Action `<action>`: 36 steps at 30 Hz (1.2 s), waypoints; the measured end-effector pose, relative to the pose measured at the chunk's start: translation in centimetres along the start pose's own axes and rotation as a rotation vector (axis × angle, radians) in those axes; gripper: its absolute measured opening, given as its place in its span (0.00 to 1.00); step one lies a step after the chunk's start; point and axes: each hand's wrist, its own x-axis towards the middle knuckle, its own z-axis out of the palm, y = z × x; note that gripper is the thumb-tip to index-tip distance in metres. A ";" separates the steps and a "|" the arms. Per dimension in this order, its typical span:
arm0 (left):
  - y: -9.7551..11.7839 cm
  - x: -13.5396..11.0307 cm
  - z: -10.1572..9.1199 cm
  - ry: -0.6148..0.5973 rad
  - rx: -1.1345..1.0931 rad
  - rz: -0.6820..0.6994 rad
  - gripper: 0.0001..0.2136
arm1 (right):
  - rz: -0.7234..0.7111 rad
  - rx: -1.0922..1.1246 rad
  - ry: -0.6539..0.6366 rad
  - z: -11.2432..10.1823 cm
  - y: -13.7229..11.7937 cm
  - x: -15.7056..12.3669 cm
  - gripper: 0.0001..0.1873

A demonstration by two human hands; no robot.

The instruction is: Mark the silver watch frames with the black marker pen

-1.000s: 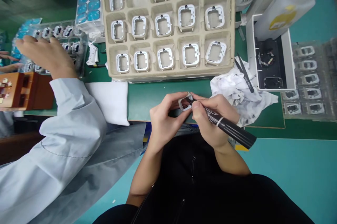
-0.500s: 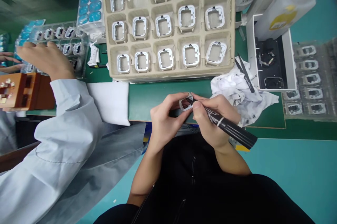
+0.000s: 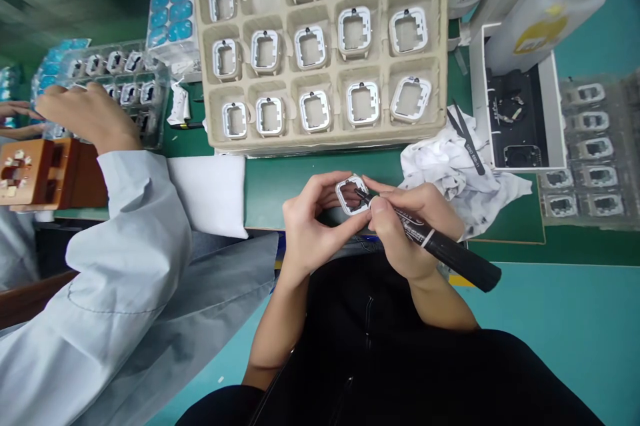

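Note:
My left hand point(image 3: 315, 223) pinches a small white square frame with rounded corners point(image 3: 343, 194) between thumb and fingers, just over the table's front edge. Held in my right hand point(image 3: 413, 229) is a thick black marker pen point(image 3: 450, 253), its tip pointing left into the opening of the frame. Whether the tip touches the frame's inner edge I cannot tell. Past my hands sits a beige moulded tray point(image 3: 320, 141) with similar white frames point(image 3: 315, 111) in most of its pockets; one pocket in the far row holds none.
A crumpled white cloth point(image 3: 445, 166) with black tweezers point(image 3: 467, 139) lies right of the tray. Beyond are a white box point(image 3: 559, 119), a bottle point(image 3: 545, 26) and clear trays point(image 3: 580, 176). At left, a co-worker's sleeve point(image 3: 135, 239) reaches past white foam point(image 3: 207, 193) and an orange fixture point(image 3: 75, 176).
My left hand has turned the frame so its opening faces up more. The marker has shifted slightly right and down, its tip now visible inside the opening.

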 end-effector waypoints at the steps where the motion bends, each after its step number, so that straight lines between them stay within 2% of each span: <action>1: 0.0 0.0 -0.1 -0.004 0.003 -0.006 0.24 | -0.001 -0.007 0.002 0.0 0.0 0.0 0.05; 6: -0.1 -0.1 -0.1 -0.006 0.034 -0.039 0.26 | 0.021 -0.049 0.004 -0.2 -0.1 0.0 0.05; 17: 0.1 0.0 -0.2 0.039 0.075 -0.007 0.24 | 0.010 -0.089 -0.044 -0.4 -0.5 0.7 0.06; 21: -0.3 0.0 -0.2 0.016 0.091 0.025 0.23 | 0.038 -0.021 -0.034 -0.5 -0.2 0.3 0.04; 24: -0.5 0.1 -1.0 0.021 0.167 0.105 0.24 | 0.047 0.058 0.015 -0.7 0.2 -0.2 0.05; 27: -0.2 1.2 -3.1 0.083 0.289 0.174 0.25 | 0.049 0.112 0.123 -0.7 0.4 -0.5 0.04; 29: 0.4 2.9 -4.9 0.148 0.344 0.236 0.26 | 0.062 0.149 0.190 -0.6 0.6 -0.6 0.04; 31: 1.0 6.0 -6.7 0.190 0.377 0.310 0.28 | 0.066 0.168 0.206 -0.5 0.8 -0.8 0.05; 34: 0.9 13.0 -8.5 0.196 0.424 0.364 0.31 | 0.034 0.133 0.185 -0.4 1.3 -0.8 0.06; 36: -0.1 18.5 -9.0 0.175 0.450 0.368 0.31 | -0.004 0.107 0.191 -0.3 1.5 -0.6 0.06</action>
